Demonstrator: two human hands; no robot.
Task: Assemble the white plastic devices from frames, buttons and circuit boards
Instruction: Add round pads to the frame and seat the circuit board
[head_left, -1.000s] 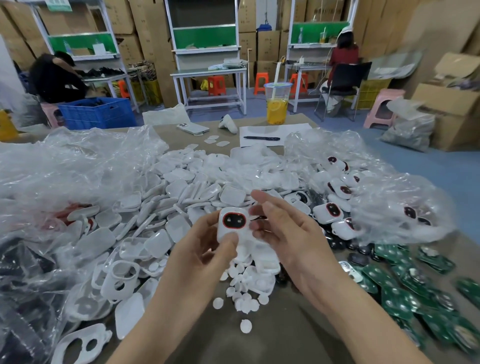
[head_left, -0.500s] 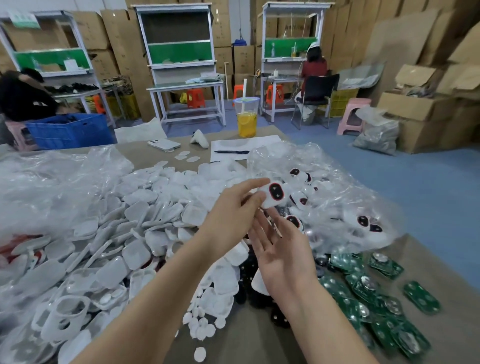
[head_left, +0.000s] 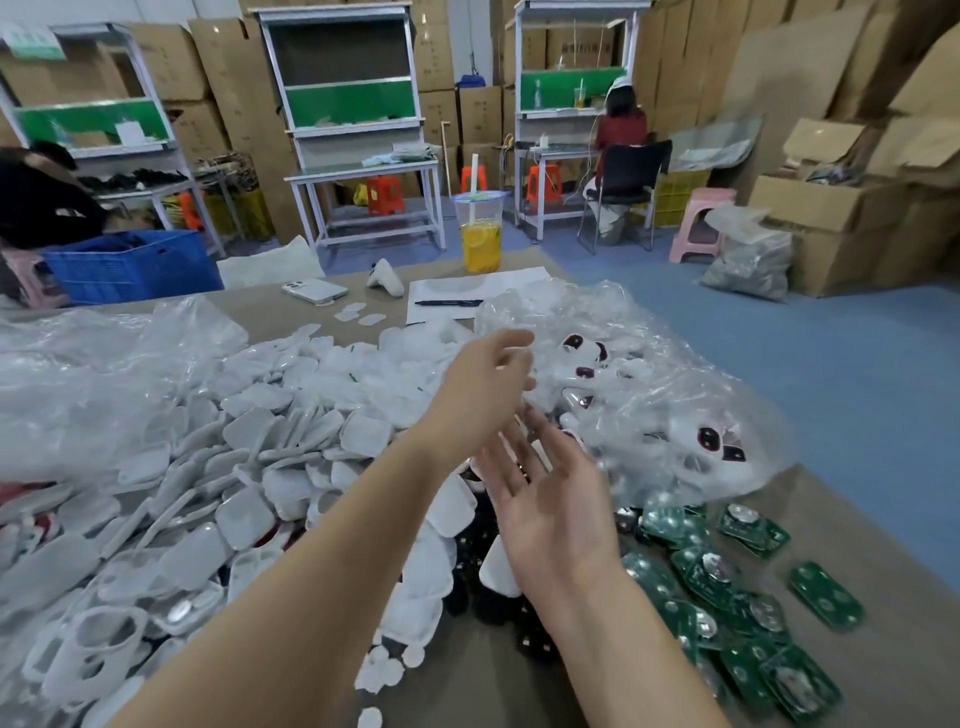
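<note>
My left hand (head_left: 485, 387) reaches out over the clear plastic bag (head_left: 670, 395) of assembled white devices (head_left: 579, 348) with dark red-rimmed faces; its fingers are spread and blurred and hold nothing. Just below it, my right hand (head_left: 550, 499) hovers palm up, fingers apart, empty. A big heap of white plastic covers (head_left: 249, 441) fills the table's left and middle. White frames with cut-outs (head_left: 88, 654) lie at the near left. Small white round buttons (head_left: 384, 670) sit near the front edge. Green circuit boards (head_left: 737, 592) are piled at the right.
At the far end of the table (head_left: 883, 691) stand a cup of yellow drink (head_left: 480, 234), a phone (head_left: 314, 290), a pen on paper (head_left: 449, 302) and a white device (head_left: 385, 278). Crumpled plastic (head_left: 78, 374) lies left. People sit at workbenches beyond.
The finished device that my left hand held has left it and gone into the bag's pile. Both hands now hang empty over the bag, and my view has swung right.
</note>
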